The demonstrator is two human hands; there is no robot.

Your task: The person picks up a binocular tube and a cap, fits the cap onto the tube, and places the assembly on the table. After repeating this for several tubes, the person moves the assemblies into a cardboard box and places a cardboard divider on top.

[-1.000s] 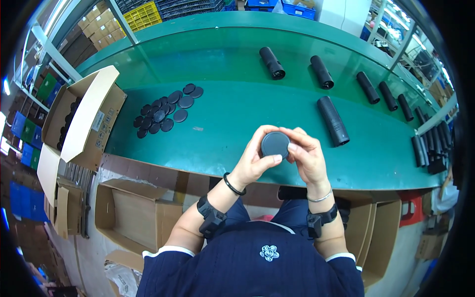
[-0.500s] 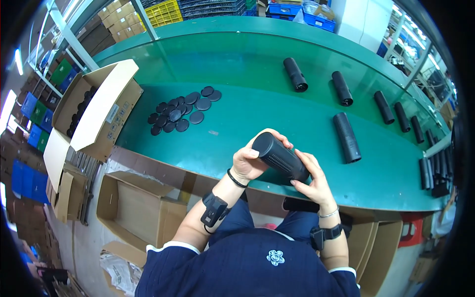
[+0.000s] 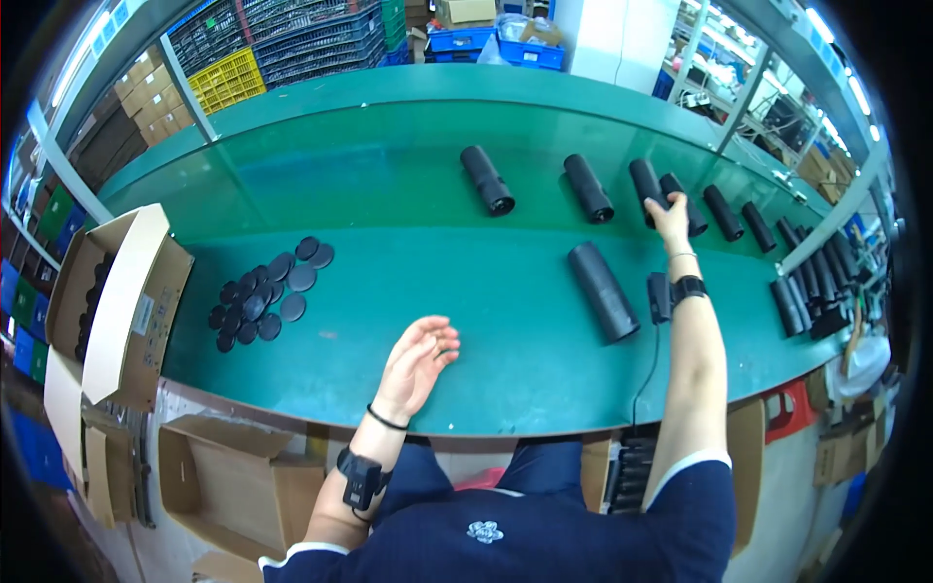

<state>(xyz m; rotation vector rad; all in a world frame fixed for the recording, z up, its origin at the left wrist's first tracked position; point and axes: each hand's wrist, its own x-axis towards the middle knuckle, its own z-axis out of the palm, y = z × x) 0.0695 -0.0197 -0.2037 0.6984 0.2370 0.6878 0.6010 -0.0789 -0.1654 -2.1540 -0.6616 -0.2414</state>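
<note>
My right hand reaches far out over the green table, its fingers closed on a black tube standing in the back row. Just right of that tube, close to my fingers, lies another black tube. My left hand hovers over the table's near part with fingers apart and nothing in them. Between my hands, a larger textured black tube lies aslant. Left of my left hand is a loose cluster of flat round black discs.
An open cardboard box with black pieces stands at the left table end. More black tubes lie along the back, and several are piled at the right end. Below the near edge sits another cardboard box.
The black tube that both hands held near me is now in the back row under my right hand, which has moved away to the right. My left hand has let go. The view has shifted.
</note>
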